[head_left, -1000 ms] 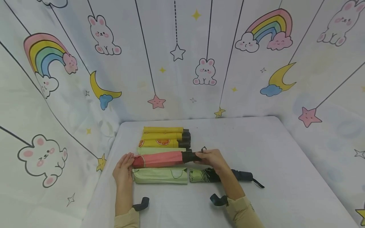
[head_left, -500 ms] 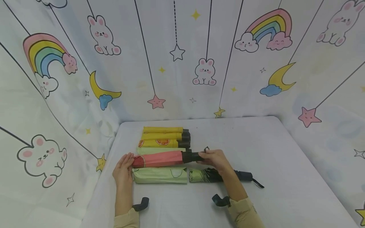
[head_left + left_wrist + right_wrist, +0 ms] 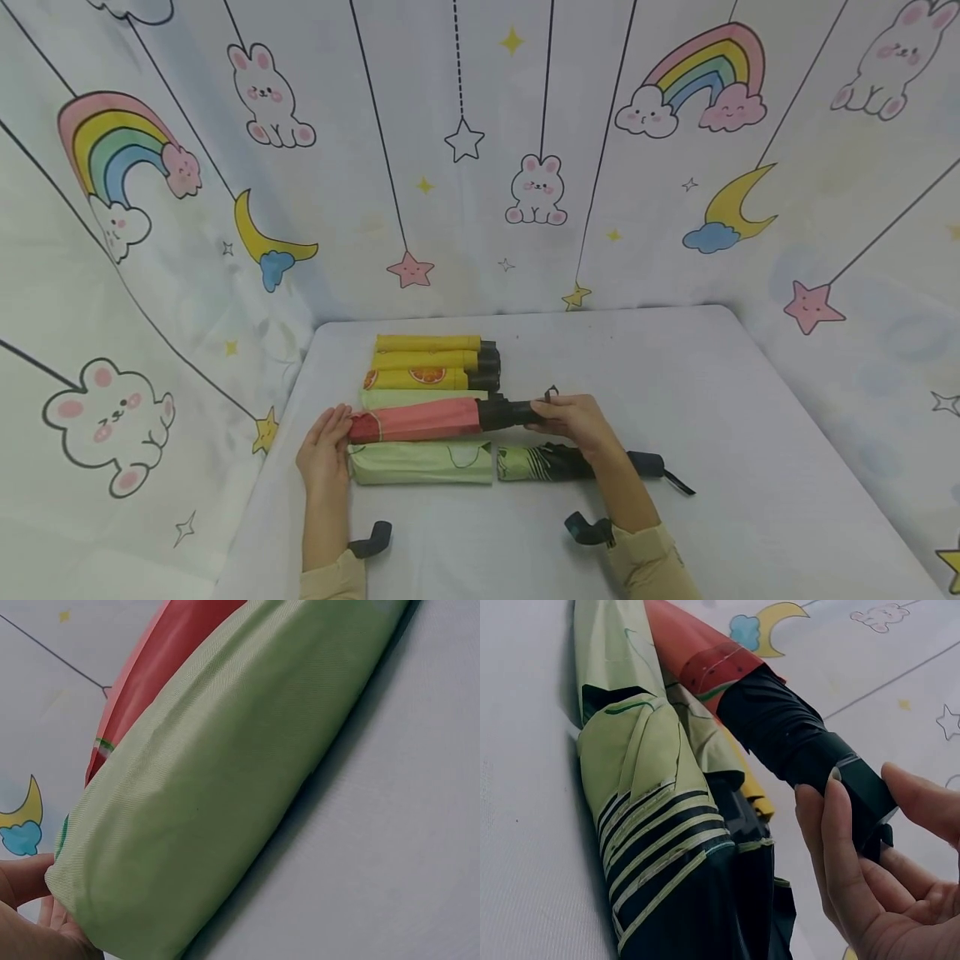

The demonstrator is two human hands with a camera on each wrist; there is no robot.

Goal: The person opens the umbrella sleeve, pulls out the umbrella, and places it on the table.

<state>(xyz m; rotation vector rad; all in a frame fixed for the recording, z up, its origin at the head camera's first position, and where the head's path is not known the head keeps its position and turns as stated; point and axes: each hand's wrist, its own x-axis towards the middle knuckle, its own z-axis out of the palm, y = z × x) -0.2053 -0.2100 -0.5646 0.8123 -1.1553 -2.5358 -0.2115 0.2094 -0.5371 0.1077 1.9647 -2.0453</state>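
Note:
A red umbrella sleeve (image 3: 431, 419) with a watermelon print lies crosswise between the hands, and a black folded umbrella (image 3: 810, 742) sticks out of its right end. My left hand (image 3: 322, 446) holds the sleeve's left end, its thumb mostly hidden in the head view. My right hand (image 3: 576, 423) pinches the black handle between thumb and fingers; a small wrist loop stands up beside them. Nearer to me rests a light-green sleeve (image 3: 195, 787), which hides the left fingertips in the left wrist view. To its right lies a green-and-black striped umbrella (image 3: 660, 795), partly behind the right forearm.
Several yellow folded umbrellas (image 3: 420, 360) with orange-slice prints and black ends are lined up behind. Another light-green piece (image 3: 423, 399) lies between them and the red sleeve. The white table (image 3: 675, 375) meets a printed curtain (image 3: 480, 208) at its back and sides.
My right hand has drawn the black handle a little to the right, and more black shows beyond the red sleeve. The left hand and the sleeve have stayed in place.

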